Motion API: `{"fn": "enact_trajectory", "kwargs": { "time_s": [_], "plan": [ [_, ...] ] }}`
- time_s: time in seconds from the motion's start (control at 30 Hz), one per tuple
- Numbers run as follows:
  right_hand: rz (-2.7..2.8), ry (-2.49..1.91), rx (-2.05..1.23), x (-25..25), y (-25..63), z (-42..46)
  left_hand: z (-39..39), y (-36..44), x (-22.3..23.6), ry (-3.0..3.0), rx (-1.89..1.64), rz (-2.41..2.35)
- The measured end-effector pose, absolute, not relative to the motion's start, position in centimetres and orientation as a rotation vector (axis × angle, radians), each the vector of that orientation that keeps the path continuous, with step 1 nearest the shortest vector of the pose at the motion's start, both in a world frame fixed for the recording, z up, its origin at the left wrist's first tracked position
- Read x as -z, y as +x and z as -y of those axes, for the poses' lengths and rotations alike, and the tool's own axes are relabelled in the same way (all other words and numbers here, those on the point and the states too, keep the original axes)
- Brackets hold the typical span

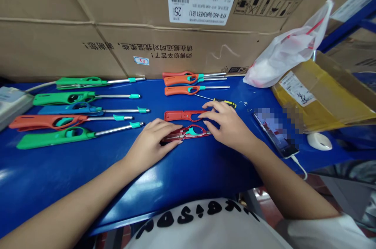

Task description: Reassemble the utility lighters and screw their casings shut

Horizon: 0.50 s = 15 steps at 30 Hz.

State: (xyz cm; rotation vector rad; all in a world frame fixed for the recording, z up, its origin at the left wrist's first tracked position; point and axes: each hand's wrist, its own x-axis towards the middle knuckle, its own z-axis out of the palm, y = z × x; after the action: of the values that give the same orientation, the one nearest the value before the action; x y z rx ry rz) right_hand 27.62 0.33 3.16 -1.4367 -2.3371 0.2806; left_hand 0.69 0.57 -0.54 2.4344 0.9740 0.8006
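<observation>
My left hand is closed, thumb and fingers gripping the left end of an opened red lighter half, a long-necked gas lighter. A teal trigger and thin wires show inside; my fingers hide part of it. Just beyond lies a second red lighter shell half, flat with its inner side up. Over its right end is my right hand, fingers spread, one fingertip at the finger-loop and the lower fingertip close to the opened lighter. A yellow-and-black screwdriver lies behind my right fingers.
Several green, blue and orange lighters lie at left; orange ones lie at the back. A phone, white mouse, plastic bag and yellow-taped box stand right. Large cartons wall off the back.
</observation>
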Motion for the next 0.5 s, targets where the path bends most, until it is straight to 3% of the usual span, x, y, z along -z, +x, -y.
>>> {"fn": "enact_trajectory", "kwargs": {
  "time_s": [0.2,0.5],
  "plan": [
    [2.345,-1.448,-0.454,-2.0,27.5,-2.2,-0.3,0.8,0.6,2.461,-0.829,-0.982],
    [2.006,-1.221,-0.402,-2.5,27.7,-0.8,-0.5,0.2,-1.6,2.805,-1.014,-1.109]
  ]
}}
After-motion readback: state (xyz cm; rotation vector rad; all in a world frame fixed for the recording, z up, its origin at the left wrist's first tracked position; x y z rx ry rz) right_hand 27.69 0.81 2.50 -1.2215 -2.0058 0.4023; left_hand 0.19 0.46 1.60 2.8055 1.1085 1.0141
